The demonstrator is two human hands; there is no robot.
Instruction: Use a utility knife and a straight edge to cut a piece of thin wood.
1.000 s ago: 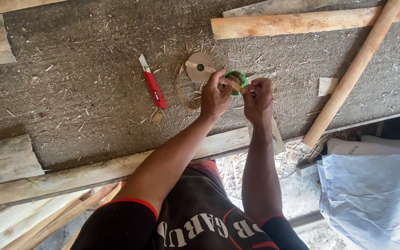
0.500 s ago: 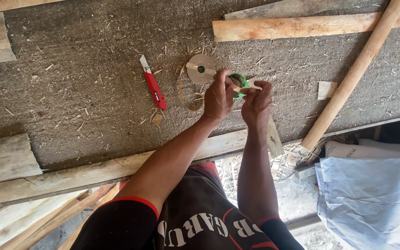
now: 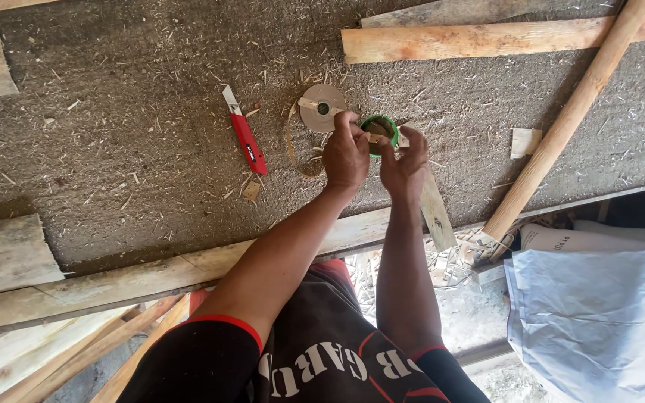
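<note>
Both hands over a chip-strewn grey surface (image 3: 113,89), pinching a small green ring (image 3: 379,131) between them. Left hand (image 3: 346,155) with fingers closed on the ring's near edge and a pale wooden strip (image 3: 382,137) across it, right hand (image 3: 404,166) curled round the other side, likely steadying it. Inside the ring, only the strip's end. Just beside, a tan tape roll (image 3: 322,107); farther left, a red utility knife (image 3: 244,134)
</note>
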